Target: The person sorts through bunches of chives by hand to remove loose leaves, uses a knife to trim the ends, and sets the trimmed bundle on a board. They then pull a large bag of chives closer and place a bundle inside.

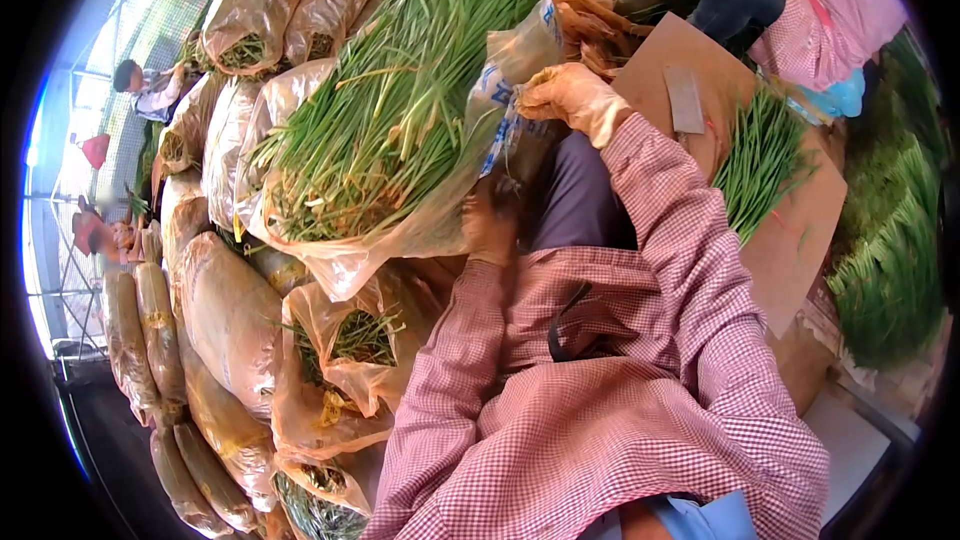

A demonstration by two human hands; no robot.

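Observation:
A large clear plastic bag (345,265) with blue print lies opened out at my front left, holding a thick heap of long, flat green leaves like chives (400,90). Some leaf ends at the near side are yellowed. My right hand (575,102), in a pale glove, is closed on the printed edge of the bag beside the heap. Close to the bag's near right edge is my left hand (490,228). It is dark and blurred, so its fingers and any hold on the plastic cannot be made out.
Several filled plastic bags (230,305) crowd the left. At right, a brown board (790,260) bears a flat blade-like piece (684,98) and a green bunch (757,155). More leaves (890,260) lie beyond. A person in pink (830,10) sits close at upper right; another person (150,90) is far left.

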